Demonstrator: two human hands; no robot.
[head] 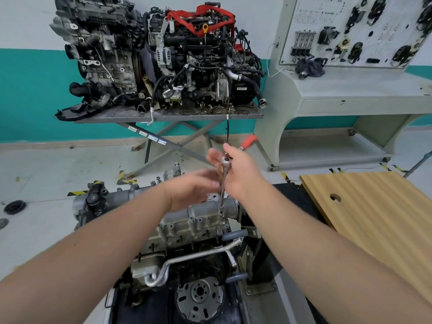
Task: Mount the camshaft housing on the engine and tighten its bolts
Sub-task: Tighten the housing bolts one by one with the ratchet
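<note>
Over camshaft housing, right hand grips ratchet; left hand adjacent.

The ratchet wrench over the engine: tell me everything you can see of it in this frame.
The ratchet wrench has a shiny metal head and an orange-red handle pointing up and right, behind the right hand, which grips it. A slim chrome extension bar drops nearly straight down from the head to a bolt on the grey camshaft housing. The blurred left hand is close beside the bar; contact is unclear.
</note>
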